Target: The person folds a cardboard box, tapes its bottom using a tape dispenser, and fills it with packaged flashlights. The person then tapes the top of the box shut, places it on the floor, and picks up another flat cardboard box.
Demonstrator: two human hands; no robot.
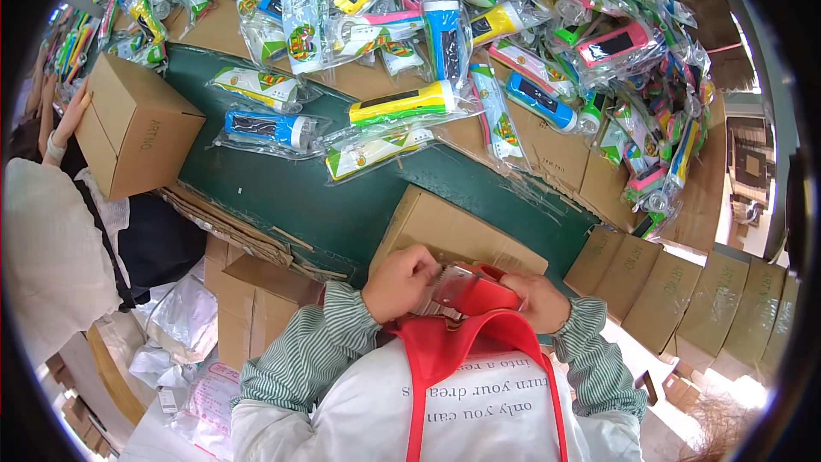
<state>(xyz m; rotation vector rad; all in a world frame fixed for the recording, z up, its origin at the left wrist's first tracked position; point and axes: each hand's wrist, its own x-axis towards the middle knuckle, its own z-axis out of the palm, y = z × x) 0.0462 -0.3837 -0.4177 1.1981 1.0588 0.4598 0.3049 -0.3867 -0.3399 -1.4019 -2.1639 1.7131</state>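
Note:
A red tape gun (481,288) with a toothed metal edge is in my right hand (545,301), close to my chest. My left hand (400,284) is closed in a pinch beside that toothed edge; whatever lies between its fingertips is too small to make out. Just beyond both hands, a brown cardboard box (453,227) rests on the green table (282,192), its near side partly hidden by my hands.
Bagged toys in blue, yellow and pink (445,43) are heaped along the far side. Several loose bagged ones, including a yellow one (402,104), lie nearer. Closed cartons (658,291) line the right. At left, another person's hand (73,111) touches a box (141,128).

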